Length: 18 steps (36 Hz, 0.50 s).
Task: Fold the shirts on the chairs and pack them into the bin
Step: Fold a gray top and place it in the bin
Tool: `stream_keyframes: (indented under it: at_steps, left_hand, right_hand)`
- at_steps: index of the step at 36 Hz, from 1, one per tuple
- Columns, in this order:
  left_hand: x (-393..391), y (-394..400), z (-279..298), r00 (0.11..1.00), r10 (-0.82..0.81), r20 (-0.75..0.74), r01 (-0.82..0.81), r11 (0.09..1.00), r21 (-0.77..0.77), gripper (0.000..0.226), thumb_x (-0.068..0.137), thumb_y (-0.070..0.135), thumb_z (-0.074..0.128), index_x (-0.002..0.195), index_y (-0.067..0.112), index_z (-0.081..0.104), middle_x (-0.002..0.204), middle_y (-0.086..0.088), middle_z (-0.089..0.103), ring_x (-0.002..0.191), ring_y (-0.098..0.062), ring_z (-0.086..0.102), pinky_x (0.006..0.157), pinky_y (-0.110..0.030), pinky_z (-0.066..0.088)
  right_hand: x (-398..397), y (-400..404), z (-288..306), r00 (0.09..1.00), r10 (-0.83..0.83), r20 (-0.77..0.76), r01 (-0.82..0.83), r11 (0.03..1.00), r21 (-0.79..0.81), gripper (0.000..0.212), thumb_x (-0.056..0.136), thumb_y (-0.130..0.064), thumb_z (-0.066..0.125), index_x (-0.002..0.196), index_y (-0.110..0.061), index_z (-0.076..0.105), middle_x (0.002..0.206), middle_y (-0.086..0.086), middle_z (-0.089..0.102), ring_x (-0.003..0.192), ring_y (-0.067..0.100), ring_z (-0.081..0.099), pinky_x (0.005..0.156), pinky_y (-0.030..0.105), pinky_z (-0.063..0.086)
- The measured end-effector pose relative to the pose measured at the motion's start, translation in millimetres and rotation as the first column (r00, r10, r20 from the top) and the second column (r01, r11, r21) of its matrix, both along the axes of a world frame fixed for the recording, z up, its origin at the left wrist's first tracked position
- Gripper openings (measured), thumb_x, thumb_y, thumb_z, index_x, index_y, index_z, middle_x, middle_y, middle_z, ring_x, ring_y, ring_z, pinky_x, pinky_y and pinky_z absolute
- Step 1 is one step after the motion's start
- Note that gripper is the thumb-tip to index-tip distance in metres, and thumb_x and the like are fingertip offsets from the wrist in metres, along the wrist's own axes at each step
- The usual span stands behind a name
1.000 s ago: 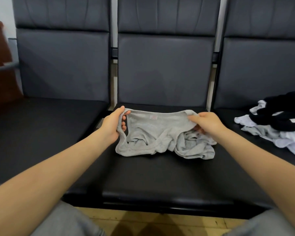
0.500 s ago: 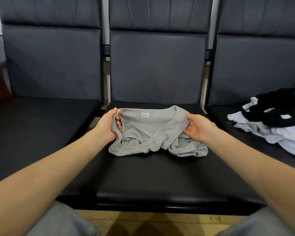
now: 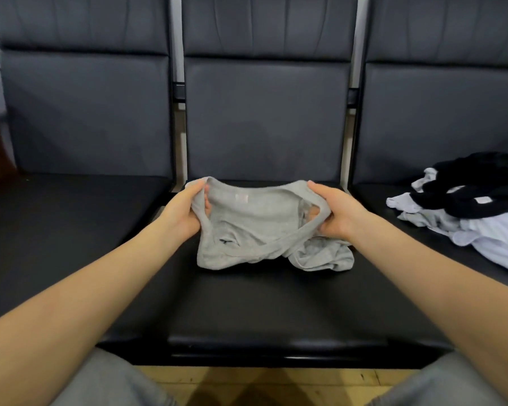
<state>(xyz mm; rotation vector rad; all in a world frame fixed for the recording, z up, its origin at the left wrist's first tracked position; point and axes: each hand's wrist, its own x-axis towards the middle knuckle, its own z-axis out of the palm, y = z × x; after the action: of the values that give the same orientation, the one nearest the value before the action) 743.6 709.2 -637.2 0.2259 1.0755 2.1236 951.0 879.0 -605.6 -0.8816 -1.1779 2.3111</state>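
A crumpled grey shirt (image 3: 255, 227) lies on the middle black chair seat (image 3: 261, 303), collar side up with a small white label showing. My left hand (image 3: 185, 209) grips the shirt's left shoulder edge, fingers curled into the cloth. My right hand (image 3: 335, 215) grips the right shoulder edge, with the collar band stretched between the two hands. The shirt's lower part is bunched on the seat beneath them. No bin is in view.
A heap of shirts lies on the right chair seat: a black one (image 3: 475, 186) on top of white (image 3: 499, 238) and grey ones. The left chair seat (image 3: 71, 224) is bare. Three padded backrests stand behind. Wooden floor (image 3: 247, 385) shows between my knees.
Both hands have raised the shirt's shoulder edges a little and pulled the collar band tighter. The right hand's fingers have moved deeper into the cloth.
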Motion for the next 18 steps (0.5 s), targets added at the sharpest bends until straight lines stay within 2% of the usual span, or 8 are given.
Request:
stream_keyframes:
  at_steps: [2, 5, 7, 9, 12, 14, 16, 18]
  left_hand:
    - [2, -2, 8, 0.999, -0.032, -0.009, 0.033, 0.999, 0.039, 0.014, 0.099, 0.008, 0.05, 0.103, 0.006, 0.063, 0.081, 0.001, 0.067, 0.068, -0.004, 0.064, 0.061, -0.017, 0.054]
    - [7, -6, 20, 0.984, 0.052, -0.173, -0.059, 0.997, -0.04, 0.011, 0.096, 0.004, 0.055, 0.096, 0.001, 0.065, 0.078, -0.002, 0.07, 0.068, -0.005, 0.064, 0.064, -0.016, 0.055]
    - [11, -10, 31, 0.924, 0.13, -0.361, -0.179, 0.978, -0.107, 0.011, 0.094, 0.009, 0.061, 0.088, 0.002, 0.067, 0.072, 0.0, 0.071, 0.064, -0.006, 0.063, 0.063, -0.018, 0.054]
    - [15, -16, 51, 0.859, 0.213, -0.465, -0.286, 0.954, -0.091, 0.013, 0.092, 0.016, 0.065, 0.083, 0.007, 0.069, 0.072, 0.002, 0.07, 0.068, -0.009, 0.061, 0.068, -0.022, 0.053]
    - [14, -19, 95, 0.859, 0.33, -0.392, -0.354, 0.935, 0.012, 0.013, 0.09, 0.02, 0.067, 0.08, 0.011, 0.068, 0.075, 0.002, 0.067, 0.073, -0.011, 0.062, 0.073, -0.026, 0.053]
    - [12, -22, 138, 0.879, 0.359, -0.313, -0.338, 0.933, 0.122, 0.014, 0.088, 0.022, 0.069, 0.091, 0.008, 0.07, 0.087, -0.001, 0.07, 0.082, -0.014, 0.067, 0.075, -0.029, 0.056]
    - [10, -26, 183, 0.886, 0.347, -0.306, -0.294, 0.933, 0.205, 0.029, 0.087, 0.024, 0.071, 0.109, 0.005, 0.069, 0.105, -0.007, 0.071, 0.096, -0.02, 0.069, 0.082, -0.033, 0.057]
    - [14, -29, 224, 0.881, 0.337, -0.332, -0.252, 0.928, 0.274, 0.035, 0.087, 0.024, 0.071, 0.116, 0.004, 0.067, 0.111, -0.008, 0.07, 0.1, -0.02, 0.068, 0.081, -0.032, 0.057]
  right_hand:
    - [1, 4, 4, 0.996, -0.075, -0.057, 0.078, 0.995, 0.056, 0.019, 0.097, -0.022, 0.059, 0.111, -0.01, 0.066, 0.08, 0.006, 0.074, 0.069, 0.015, 0.072, 0.062, 0.028, 0.058]
    - [3, 5, 11, 0.984, -0.153, -0.089, 0.169, 0.963, 0.212, 0.023, 0.093, -0.02, 0.063, 0.113, -0.01, 0.066, 0.113, 0.01, 0.07, 0.102, 0.021, 0.067, 0.093, 0.037, 0.054]
    - [6, 1, 24, 0.973, -0.187, -0.136, 0.22, 0.93, 0.296, 0.019, 0.093, -0.02, 0.063, 0.108, -0.01, 0.067, 0.114, 0.009, 0.069, 0.105, 0.021, 0.065, 0.089, 0.033, 0.054]
    - [6, -3, 45, 0.946, -0.241, -0.217, 0.305, 0.889, 0.342, 0.02, 0.093, -0.021, 0.064, 0.111, -0.012, 0.066, 0.11, 0.004, 0.068, 0.101, 0.018, 0.064, 0.08, 0.029, 0.053]
    - [3, -4, 85, 0.917, -0.256, -0.307, 0.38, 0.794, 0.475, 0.016, 0.093, -0.024, 0.064, 0.108, -0.018, 0.068, 0.103, -0.002, 0.07, 0.096, 0.015, 0.064, 0.084, 0.031, 0.051]
    - [4, -7, 121, 0.9, -0.223, -0.374, 0.407, 0.737, 0.54, 0.015, 0.095, -0.023, 0.062, 0.106, -0.017, 0.07, 0.103, -0.002, 0.072, 0.099, 0.015, 0.066, 0.088, 0.03, 0.051]
    - [8, -10, 162, 0.881, -0.178, -0.438, 0.432, 0.678, 0.595, 0.011, 0.095, -0.021, 0.061, 0.1, -0.019, 0.071, 0.099, -0.002, 0.074, 0.094, 0.014, 0.068, 0.081, 0.027, 0.054]
    - [14, -17, 202, 0.87, -0.153, -0.469, 0.461, 0.591, 0.662, 0.01, 0.095, -0.023, 0.062, 0.092, -0.021, 0.071, 0.092, -0.002, 0.073, 0.085, 0.013, 0.069, 0.07, 0.025, 0.054]
